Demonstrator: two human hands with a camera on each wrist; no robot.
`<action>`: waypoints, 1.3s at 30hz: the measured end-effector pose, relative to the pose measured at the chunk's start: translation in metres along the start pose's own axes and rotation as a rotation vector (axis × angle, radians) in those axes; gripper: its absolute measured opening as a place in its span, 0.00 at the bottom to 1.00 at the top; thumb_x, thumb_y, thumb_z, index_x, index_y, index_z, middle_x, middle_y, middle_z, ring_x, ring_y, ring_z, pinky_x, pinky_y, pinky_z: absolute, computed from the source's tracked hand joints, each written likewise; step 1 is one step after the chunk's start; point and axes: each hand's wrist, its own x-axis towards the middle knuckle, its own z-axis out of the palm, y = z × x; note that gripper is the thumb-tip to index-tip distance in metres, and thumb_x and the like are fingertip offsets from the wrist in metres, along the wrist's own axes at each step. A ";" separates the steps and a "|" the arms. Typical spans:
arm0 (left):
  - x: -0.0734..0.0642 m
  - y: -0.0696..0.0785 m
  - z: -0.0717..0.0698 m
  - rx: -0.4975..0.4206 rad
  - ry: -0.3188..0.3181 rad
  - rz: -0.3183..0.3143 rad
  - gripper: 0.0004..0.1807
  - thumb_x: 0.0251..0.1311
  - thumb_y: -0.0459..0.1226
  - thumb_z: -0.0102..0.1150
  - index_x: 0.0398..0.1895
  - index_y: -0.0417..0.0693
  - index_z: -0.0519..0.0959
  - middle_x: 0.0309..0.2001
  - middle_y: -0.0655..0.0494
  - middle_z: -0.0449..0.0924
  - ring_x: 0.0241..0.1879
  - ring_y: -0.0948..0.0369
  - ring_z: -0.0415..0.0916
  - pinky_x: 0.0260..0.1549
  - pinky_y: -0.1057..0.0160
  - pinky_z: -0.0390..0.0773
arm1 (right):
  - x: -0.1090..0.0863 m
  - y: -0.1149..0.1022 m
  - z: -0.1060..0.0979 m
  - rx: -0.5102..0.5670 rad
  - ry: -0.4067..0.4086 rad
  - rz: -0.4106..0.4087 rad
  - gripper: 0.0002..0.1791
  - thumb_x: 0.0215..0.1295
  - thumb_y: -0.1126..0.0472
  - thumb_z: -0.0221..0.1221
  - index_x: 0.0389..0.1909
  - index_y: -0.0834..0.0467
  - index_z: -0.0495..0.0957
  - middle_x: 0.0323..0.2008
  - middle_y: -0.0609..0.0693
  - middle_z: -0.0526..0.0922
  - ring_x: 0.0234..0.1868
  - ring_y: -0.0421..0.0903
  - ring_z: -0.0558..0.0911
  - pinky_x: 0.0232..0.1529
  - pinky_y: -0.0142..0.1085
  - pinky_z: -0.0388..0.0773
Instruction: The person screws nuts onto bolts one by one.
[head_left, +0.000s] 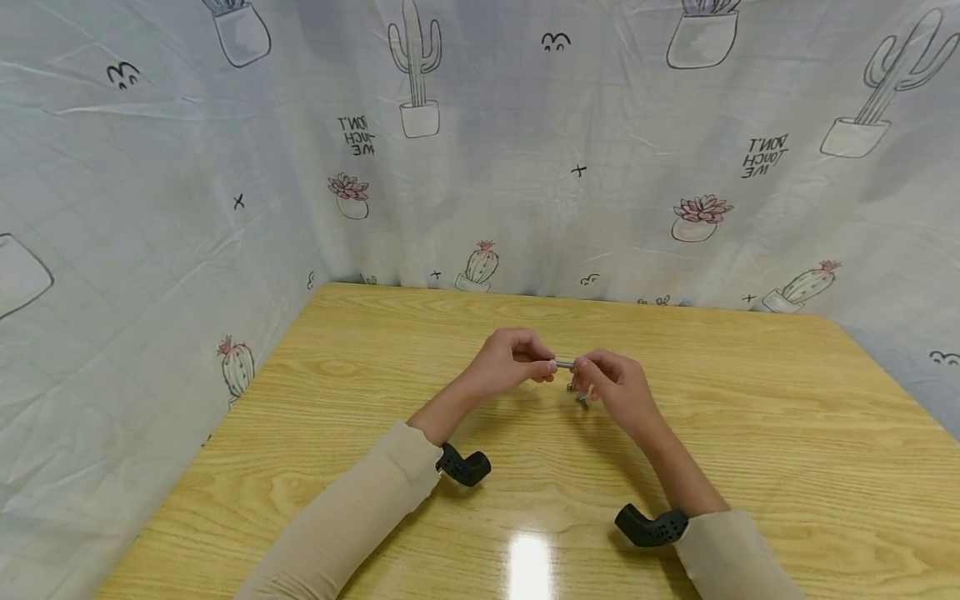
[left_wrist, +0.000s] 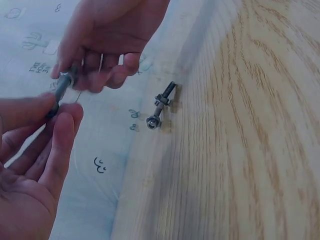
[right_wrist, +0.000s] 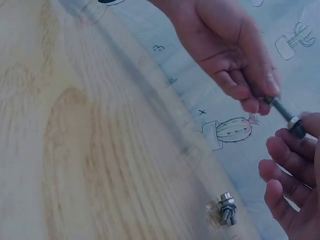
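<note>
Above the table, my left hand pinches one end of a metal bolt between thumb and fingertips. At the bolt's other end, the thumb and fingertips of my right hand grip a nut. Bare thread of the shank shows between the two hands in the right wrist view. The bolt end in the left hand is hidden by its fingers. Below the hands, other bolts with nuts lie close together on the tabletop.
The wood-grain table stretches out on both sides of the hands. A pale curtain printed with cacti hangs along its back and left edges. Black wrist-worn devices sit at both sleeve cuffs.
</note>
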 end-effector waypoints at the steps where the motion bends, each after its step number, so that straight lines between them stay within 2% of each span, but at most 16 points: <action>1: 0.000 0.000 0.000 0.001 -0.009 0.004 0.04 0.61 0.31 0.62 0.38 0.38 0.81 0.39 0.43 0.84 0.34 0.60 0.85 0.46 0.47 0.83 | 0.000 0.000 0.000 -0.003 -0.002 0.008 0.18 0.75 0.58 0.50 0.33 0.69 0.79 0.25 0.60 0.81 0.25 0.47 0.79 0.26 0.36 0.78; 4: 0.000 0.002 0.001 0.011 -0.020 0.009 0.04 0.62 0.31 0.62 0.37 0.38 0.81 0.39 0.43 0.84 0.34 0.61 0.85 0.46 0.46 0.82 | 0.000 -0.001 0.000 -0.013 -0.004 0.030 0.23 0.77 0.55 0.46 0.30 0.69 0.78 0.23 0.59 0.80 0.24 0.45 0.79 0.26 0.35 0.78; 6: 0.000 0.001 0.001 0.021 -0.002 -0.001 0.04 0.62 0.32 0.62 0.37 0.39 0.81 0.38 0.44 0.84 0.34 0.61 0.85 0.45 0.47 0.83 | 0.000 -0.002 0.000 -0.010 0.004 0.023 0.21 0.77 0.55 0.46 0.35 0.68 0.78 0.28 0.60 0.80 0.25 0.46 0.80 0.25 0.36 0.78; 10: -0.001 0.001 0.000 0.031 0.038 -0.035 0.03 0.62 0.32 0.61 0.37 0.41 0.81 0.37 0.46 0.85 0.33 0.62 0.85 0.45 0.48 0.83 | -0.001 -0.001 -0.001 0.013 0.010 -0.009 0.13 0.73 0.60 0.52 0.49 0.65 0.76 0.42 0.57 0.79 0.33 0.44 0.82 0.28 0.38 0.81; 13: -0.001 0.000 0.000 0.028 0.048 -0.047 0.03 0.62 0.32 0.61 0.37 0.40 0.81 0.37 0.45 0.85 0.33 0.62 0.85 0.45 0.49 0.83 | -0.002 0.000 0.000 0.016 0.001 -0.045 0.13 0.70 0.63 0.56 0.52 0.65 0.75 0.47 0.56 0.78 0.38 0.39 0.81 0.30 0.38 0.82; 16: -0.002 0.000 0.000 0.020 0.041 -0.045 0.03 0.62 0.31 0.61 0.37 0.40 0.81 0.38 0.45 0.85 0.34 0.62 0.85 0.45 0.49 0.83 | -0.002 0.001 0.000 0.004 0.002 -0.054 0.12 0.70 0.63 0.55 0.50 0.65 0.77 0.44 0.61 0.79 0.35 0.41 0.81 0.30 0.38 0.82; 19: -0.002 0.000 0.001 0.015 0.020 -0.029 0.04 0.62 0.32 0.62 0.37 0.40 0.81 0.38 0.45 0.84 0.34 0.61 0.85 0.46 0.48 0.83 | -0.002 0.001 0.001 -0.014 0.006 -0.033 0.12 0.72 0.61 0.53 0.44 0.66 0.78 0.36 0.63 0.81 0.30 0.49 0.80 0.27 0.37 0.80; 24: -0.002 0.001 0.001 0.025 -0.022 0.000 0.05 0.61 0.32 0.62 0.37 0.39 0.81 0.38 0.44 0.84 0.34 0.61 0.85 0.45 0.48 0.83 | -0.001 0.001 0.002 -0.037 -0.009 0.029 0.22 0.77 0.55 0.47 0.30 0.68 0.77 0.24 0.61 0.79 0.25 0.49 0.78 0.26 0.36 0.78; 28: -0.004 0.000 0.002 0.026 -0.006 -0.003 0.04 0.61 0.31 0.62 0.37 0.38 0.81 0.38 0.43 0.84 0.34 0.61 0.85 0.44 0.49 0.84 | -0.003 0.001 0.003 -0.024 -0.008 0.041 0.20 0.77 0.54 0.46 0.40 0.67 0.78 0.32 0.62 0.80 0.27 0.50 0.80 0.27 0.37 0.80; 32: -0.006 -0.001 0.003 0.014 0.024 -0.020 0.04 0.62 0.30 0.61 0.37 0.37 0.80 0.38 0.42 0.84 0.35 0.58 0.86 0.44 0.49 0.84 | -0.007 0.002 0.003 -0.006 -0.016 0.002 0.15 0.73 0.58 0.53 0.52 0.64 0.76 0.43 0.61 0.79 0.32 0.52 0.82 0.29 0.39 0.82; 36: -0.009 -0.002 0.003 0.008 0.028 -0.024 0.04 0.61 0.30 0.61 0.37 0.37 0.80 0.39 0.40 0.84 0.35 0.57 0.86 0.45 0.49 0.83 | -0.009 0.003 0.004 -0.027 -0.022 -0.037 0.13 0.71 0.61 0.56 0.52 0.62 0.77 0.42 0.62 0.81 0.32 0.51 0.83 0.29 0.39 0.82; 39: -0.010 -0.003 0.003 0.007 0.016 -0.011 0.04 0.61 0.31 0.62 0.36 0.38 0.80 0.38 0.42 0.84 0.35 0.59 0.86 0.45 0.49 0.83 | -0.010 0.001 0.005 -0.018 -0.016 -0.025 0.13 0.72 0.60 0.54 0.47 0.65 0.78 0.35 0.63 0.82 0.29 0.51 0.81 0.28 0.38 0.81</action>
